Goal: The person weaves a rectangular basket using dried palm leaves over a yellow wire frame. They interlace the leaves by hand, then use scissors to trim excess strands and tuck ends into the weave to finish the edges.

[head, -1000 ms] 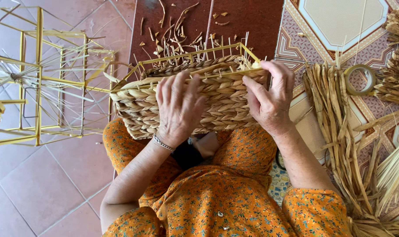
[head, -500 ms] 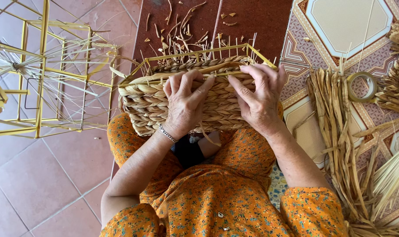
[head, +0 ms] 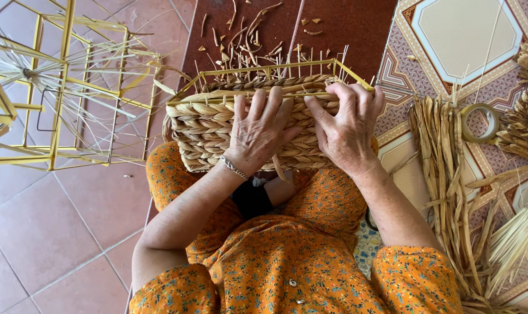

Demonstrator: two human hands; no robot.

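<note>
Head view: woven basket [head: 206, 131] on lap
Left hand [head: 259, 132]: flat on basket's side, fingers spread, gripping nothing
Right hand [head: 346, 131]: grip pinching weave near yellow frame rim [head: 264, 70]

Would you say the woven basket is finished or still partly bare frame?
Unfinished: the basket shows bare yellow frame above its braided rows.

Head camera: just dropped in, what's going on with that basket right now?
A person in an orange floral dress sits on the tiled floor with a half-woven straw basket on a yellow wire frame resting on the lap. The left hand lies flat on its woven side, and the right hand presses fingers near the top rim. Loose dried straw strands lie at the right; an empty yellow wire frame stands at the left.
</note>
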